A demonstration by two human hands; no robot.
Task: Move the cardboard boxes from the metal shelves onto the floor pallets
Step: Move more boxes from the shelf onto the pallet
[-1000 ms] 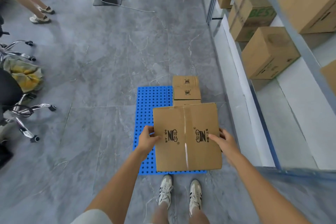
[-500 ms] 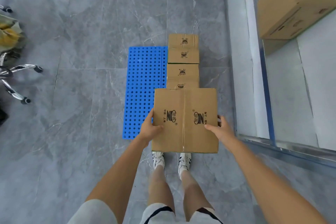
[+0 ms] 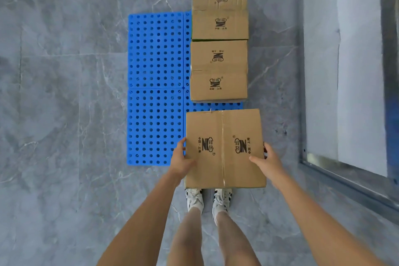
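- the held cardboard box point(image 3: 224, 149) sits between both hands, over the near right corner of the blue pallet point(image 3: 155, 93), with its taped top face turned up to the camera.
- the left hand point(image 3: 180, 161) grasps the box's left edge; its thumb lies up along that edge and the fingers point(image 3: 190, 163) curl in against the side, mostly hidden under the box.
- the right hand point(image 3: 266, 162) grasps the right edge; its thumb point(image 3: 255, 159) lies flat on the top face beside the printed logo, and the other fingers wrap round the side wall.
- both hands hold the near half of the box, so its far half reaches out past the fingertips toward the pallet's middle.
- the box hides the pallet's near right corner; a strip of blue shows between it and the near stacked box point(image 3: 218, 70).
- whether the held box touches the pallet cannot be told from this view.
- the near stacked box rests on the pallet's right side, and the far stacked box point(image 3: 219, 11) stands touching it at the pallet's far right end.
- the pallet's left half lies bare on the grey marble floor point(image 3: 64, 93).
- the white shoes point(image 3: 194, 200) stand just beside the pallet's near edge, toes under the held box.
- the metal shelf frame point(image 3: 345, 170) runs to the right of the pallet, well apart from it.
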